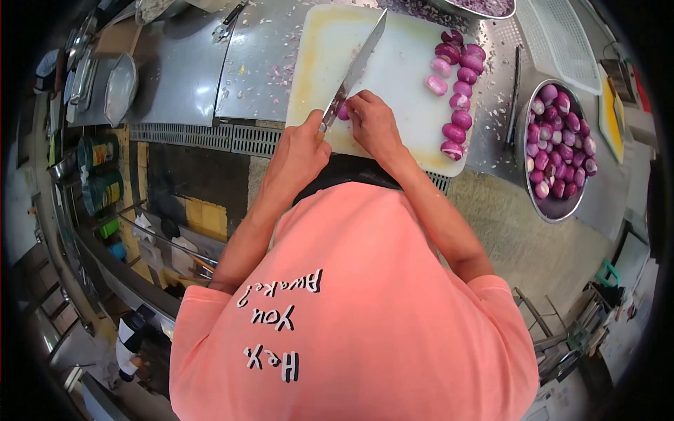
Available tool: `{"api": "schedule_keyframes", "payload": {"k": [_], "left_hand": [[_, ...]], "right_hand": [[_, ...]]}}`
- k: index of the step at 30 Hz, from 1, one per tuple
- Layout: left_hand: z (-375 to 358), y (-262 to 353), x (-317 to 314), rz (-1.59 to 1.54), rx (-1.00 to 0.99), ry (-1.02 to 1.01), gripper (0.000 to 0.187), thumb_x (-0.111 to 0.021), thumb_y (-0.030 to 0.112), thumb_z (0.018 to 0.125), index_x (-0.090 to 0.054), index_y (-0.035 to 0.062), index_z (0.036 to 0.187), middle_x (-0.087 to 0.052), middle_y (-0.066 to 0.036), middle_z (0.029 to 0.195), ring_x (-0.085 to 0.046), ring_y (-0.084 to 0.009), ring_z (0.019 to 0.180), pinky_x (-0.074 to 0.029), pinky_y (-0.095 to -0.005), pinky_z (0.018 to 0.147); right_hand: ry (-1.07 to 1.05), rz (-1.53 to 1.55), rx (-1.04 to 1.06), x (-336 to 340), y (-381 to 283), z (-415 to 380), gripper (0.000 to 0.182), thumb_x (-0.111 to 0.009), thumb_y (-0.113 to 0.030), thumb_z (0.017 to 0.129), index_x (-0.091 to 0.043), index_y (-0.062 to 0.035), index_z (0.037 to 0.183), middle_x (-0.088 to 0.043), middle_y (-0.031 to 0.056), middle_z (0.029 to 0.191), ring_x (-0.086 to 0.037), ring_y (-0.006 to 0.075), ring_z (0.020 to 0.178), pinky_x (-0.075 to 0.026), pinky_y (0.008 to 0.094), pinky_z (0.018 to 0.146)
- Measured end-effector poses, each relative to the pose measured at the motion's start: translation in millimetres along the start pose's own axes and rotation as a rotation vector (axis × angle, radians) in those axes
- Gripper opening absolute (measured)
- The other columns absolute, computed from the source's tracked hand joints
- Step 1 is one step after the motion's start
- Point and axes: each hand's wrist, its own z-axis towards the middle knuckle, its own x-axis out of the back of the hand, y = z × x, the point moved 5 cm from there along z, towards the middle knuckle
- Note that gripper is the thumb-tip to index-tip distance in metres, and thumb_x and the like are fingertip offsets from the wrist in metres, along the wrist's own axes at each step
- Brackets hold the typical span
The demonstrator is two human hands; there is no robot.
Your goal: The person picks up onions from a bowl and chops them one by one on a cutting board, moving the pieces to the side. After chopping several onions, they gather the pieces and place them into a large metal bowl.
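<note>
My left hand [303,149] is wrapped round the handle of a long knife [358,67], whose blade points up and away over the white cutting board [400,59]. At the board's near edge, my right hand [374,125] has its fingers bent and pressed together beside the blade. A purple onion piece [342,112] shows between blade and fingertips, partly hidden by them. On the board's right side lie several peeled purple onions [461,88] in a rough column, with paler ones [436,85] beside them.
To the right, a metal bowl [524,151] holds many peeled onions. A dark rod [516,88], a white plastic basket [558,38] and a yellow board [611,126] are near it. Chopped onion [484,5] fills a bowl beyond. Another person [128,344] shows at lower left.
</note>
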Motion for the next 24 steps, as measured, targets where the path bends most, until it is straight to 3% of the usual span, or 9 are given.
{"api": "schedule_keyframes", "payload": {"k": [5, 8, 12, 15, 18, 24], "left_hand": [[38, -8, -29, -0.009, -0.079, -0.026, 0.026, -0.056, 0.006, 0.081, -0.048, -0.0026, 0.104, -0.055, -0.024, 0.067, -0.055, -0.0446, 0.064, -0.045, -0.0465, 0.061], [29, 1, -15, 0.089, -0.071, -0.014, 0.027, -0.056, 0.005, 0.081, -0.048, -0.0031, 0.105, -0.056, -0.026, 0.069, -0.056, -0.0451, 0.065, -0.045, -0.0467, 0.062], [17, -2, -19, 0.014, -0.032, -0.065, 0.027, -0.057, 0.005, 0.080, -0.048, -0.0032, 0.105, -0.057, -0.026, 0.069, -0.057, -0.0454, 0.066, -0.045, -0.0473, 0.062], [31, 0, -29, 0.035, -0.137, 0.034, 0.028, -0.058, 0.005, 0.080, -0.049, -0.0027, 0.105, -0.057, -0.025, 0.068, -0.059, -0.0440, 0.067, -0.046, -0.0469, 0.062], [28, 12, -17, 0.018, -0.043, -0.089, 0.028, -0.059, 0.005, 0.080, -0.049, -0.0022, 0.105, -0.057, -0.024, 0.068, -0.061, -0.0432, 0.067, -0.046, -0.0468, 0.062], [37, -5, -36, 0.084, -0.169, 0.053, 0.027, -0.059, 0.005, 0.080, -0.052, -0.0012, 0.106, -0.057, -0.021, 0.065, -0.058, -0.0403, 0.062, -0.046, -0.0449, 0.059]], "right_hand": [[-0.007, -0.035, -0.015, -4, 6, 2, 0.012, -0.061, 0.006, 0.078, -0.067, -0.0017, 0.086, -0.062, 0.0138, 0.086, -0.062, 0.0345, 0.079, -0.051, 0.0421, 0.069], [0.024, 0.001, -0.003, -1, 5, 1, 0.012, -0.061, 0.007, 0.078, -0.066, -0.0016, 0.084, -0.062, 0.0135, 0.085, -0.062, 0.0343, 0.077, -0.051, 0.0414, 0.068], [0.061, 0.044, -0.003, -3, 9, -3, 0.012, -0.062, 0.008, 0.076, -0.067, -0.0010, 0.083, -0.063, 0.0136, 0.085, -0.063, 0.0345, 0.076, -0.052, 0.0404, 0.067], [0.090, 0.053, -0.011, -4, 13, -4, 0.012, -0.062, 0.008, 0.076, -0.067, -0.0006, 0.084, -0.063, 0.0138, 0.084, -0.064, 0.0350, 0.075, -0.052, 0.0405, 0.067], [0.116, 0.081, 0.010, -1, 10, -4, 0.012, -0.062, 0.008, 0.076, -0.066, -0.0003, 0.084, -0.063, 0.0140, 0.084, -0.064, 0.0352, 0.075, -0.052, 0.0407, 0.066], [0.152, 0.075, -0.002, -1, 14, -8, 0.011, -0.063, 0.006, 0.075, -0.067, -0.0004, 0.084, -0.063, 0.0150, 0.084, -0.063, 0.0355, 0.075, -0.052, 0.0408, 0.067]]}}
